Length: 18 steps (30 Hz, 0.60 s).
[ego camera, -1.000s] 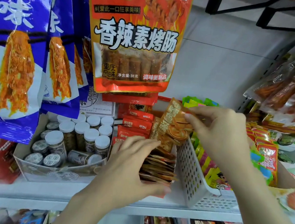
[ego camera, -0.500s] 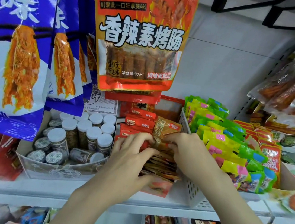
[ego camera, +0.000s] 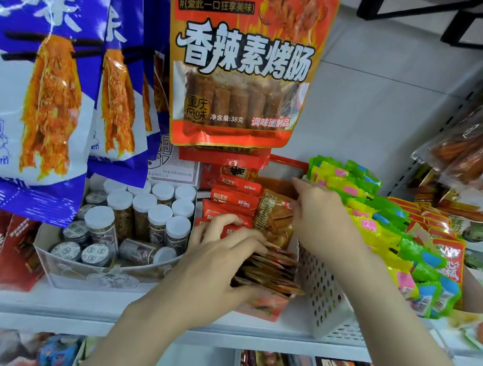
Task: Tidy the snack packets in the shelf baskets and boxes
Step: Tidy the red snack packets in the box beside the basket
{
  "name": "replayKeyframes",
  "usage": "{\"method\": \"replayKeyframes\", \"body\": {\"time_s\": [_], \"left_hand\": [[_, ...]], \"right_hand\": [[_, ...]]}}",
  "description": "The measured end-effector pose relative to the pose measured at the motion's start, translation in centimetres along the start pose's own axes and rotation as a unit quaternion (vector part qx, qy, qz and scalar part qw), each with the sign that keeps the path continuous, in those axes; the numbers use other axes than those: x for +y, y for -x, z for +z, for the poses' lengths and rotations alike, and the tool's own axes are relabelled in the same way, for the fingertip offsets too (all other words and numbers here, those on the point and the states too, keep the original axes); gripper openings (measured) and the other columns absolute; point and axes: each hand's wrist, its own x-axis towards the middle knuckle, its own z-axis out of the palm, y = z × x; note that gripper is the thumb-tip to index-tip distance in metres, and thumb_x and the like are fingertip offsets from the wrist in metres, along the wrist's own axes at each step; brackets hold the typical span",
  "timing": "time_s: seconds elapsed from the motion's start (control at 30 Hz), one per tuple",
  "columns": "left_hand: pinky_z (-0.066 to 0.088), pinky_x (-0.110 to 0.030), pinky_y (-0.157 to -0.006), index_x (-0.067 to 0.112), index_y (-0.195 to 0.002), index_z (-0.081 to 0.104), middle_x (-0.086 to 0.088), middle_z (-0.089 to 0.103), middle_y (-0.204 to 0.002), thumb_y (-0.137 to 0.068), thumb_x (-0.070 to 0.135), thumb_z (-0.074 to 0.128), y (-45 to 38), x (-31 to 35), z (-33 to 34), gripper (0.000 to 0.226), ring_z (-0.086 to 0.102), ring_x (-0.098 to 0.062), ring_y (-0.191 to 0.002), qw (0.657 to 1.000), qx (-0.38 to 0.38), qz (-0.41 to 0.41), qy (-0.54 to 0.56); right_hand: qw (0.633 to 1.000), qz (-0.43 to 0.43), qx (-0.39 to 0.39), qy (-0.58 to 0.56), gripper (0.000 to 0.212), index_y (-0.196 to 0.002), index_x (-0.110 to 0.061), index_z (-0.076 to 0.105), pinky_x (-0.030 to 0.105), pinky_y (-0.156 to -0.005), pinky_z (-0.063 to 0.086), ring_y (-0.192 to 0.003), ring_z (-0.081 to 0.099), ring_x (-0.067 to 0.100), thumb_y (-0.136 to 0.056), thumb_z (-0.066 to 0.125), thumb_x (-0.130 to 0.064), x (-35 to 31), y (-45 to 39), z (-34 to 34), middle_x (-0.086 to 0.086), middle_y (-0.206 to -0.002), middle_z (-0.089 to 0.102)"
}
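Mid-task: left hand (ego camera: 219, 258) grips the brown packets (ego camera: 269, 271) in the red box (ego camera: 262, 307). Right hand (ego camera: 319, 214) pinches one upright brown packet (ego camera: 274, 216) — not yet seated. Green-yellow packets (ego camera: 381, 216) in the white basket (ego camera: 324, 294) look ordered — remaining shelf seemingly pending.

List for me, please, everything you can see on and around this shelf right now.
brown snack packets: a row, count unclear, brown-orange, in the red box at shelf centre
red snack packets: several, red, behind the brown row
upright brown packet: one, brown, at the back of the row
white basket: one, white perforated, right of the red box
green-yellow packets: many, green, yellow, pink and blue, in the basket
small jars: many, white lids, in a cardboard box on the left
hanging orange bag: one, orange-red, above centre
hanging blue bags: several, blue-white, upper left
left hand: on the brown row
right hand: pinching the upright packet
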Motion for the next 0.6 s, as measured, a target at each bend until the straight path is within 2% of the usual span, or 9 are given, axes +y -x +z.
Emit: {"method": "replayKeyframes", "body": {"time_s": [0.07,0.13,0.23,0.37,0.47,0.6], "left_hand": [[0.007,-0.031,-0.112,0.039,-0.129,0.050,0.034,0.037,-0.139,-0.081,0.072,0.046,0.3,-0.3,0.0,0.059,0.009,-0.002,-0.140,1.000,0.002,0.006,0.004],[0.003,-0.027,-0.110,0.040,-0.130,0.050,0.034,0.036,-0.139,-0.084,0.067,0.053,0.4,-0.5,0.0,0.053,0.008,0.000,-0.140,1.000,0.007,0.009,0.010],[0.002,-0.024,-0.109,0.039,-0.129,0.052,0.033,0.039,-0.139,-0.084,0.063,0.058,0.4,-0.6,0.1,0.051,0.010,-0.001,-0.140,1.000,0.016,0.011,0.006],[0.004,-0.028,-0.111,0.037,-0.130,0.053,0.031,0.040,-0.140,-0.085,0.062,0.057,0.5,-0.3,0.0,0.051,0.010,-0.002,-0.141,1.000,0.018,0.004,0.001],[0.006,-0.030,-0.112,0.037,-0.131,0.053,0.031,0.039,-0.142,-0.086,0.061,0.057,0.5,-0.1,0.0,0.051,0.007,-0.001,-0.140,1.000,0.018,0.000,0.003],[0.006,-0.030,-0.113,0.037,-0.134,0.050,0.030,0.035,-0.146,-0.087,0.062,0.054,0.5,-0.1,0.0,0.053,0.004,-0.001,-0.141,1.000,0.007,-0.003,-0.003]], "right_hand": [[0.998,0.012,-0.059,0.025,0.058,-0.146,-0.001,0.035,0.032,-0.107,0.035,-0.136,0.041,0.029,-0.091,0.053,-0.006,0.1,-0.3,1.4,0.015,-0.146,0.044],[0.995,0.026,-0.082,0.052,0.062,-0.149,-0.002,0.030,0.033,-0.106,0.037,-0.135,0.042,0.030,-0.091,0.054,-0.009,0.4,-0.3,2.6,0.016,-0.146,0.043],[0.997,0.041,0.010,0.061,0.040,-0.126,-0.009,0.058,0.038,-0.087,0.049,-0.113,0.057,0.033,-0.087,0.060,-0.011,0.5,-0.3,3.1,0.014,-0.122,0.060],[0.993,0.044,0.081,0.078,0.022,-0.105,-0.017,0.068,0.035,-0.070,0.051,-0.094,0.065,0.034,-0.084,0.066,-0.012,0.1,0.1,3.1,0.009,-0.103,0.066],[0.994,0.025,0.087,0.063,0.017,-0.102,-0.016,0.071,0.038,-0.074,0.055,-0.095,0.065,0.035,-0.086,0.065,-0.013,0.3,0.5,3.4,0.007,-0.105,0.067],[0.995,0.012,0.100,-0.002,0.017,-0.105,-0.013,0.070,0.041,-0.078,0.053,-0.095,0.065,0.035,-0.091,0.061,-0.018,0.5,0.7,2.2,0.011,-0.102,0.071]]}}
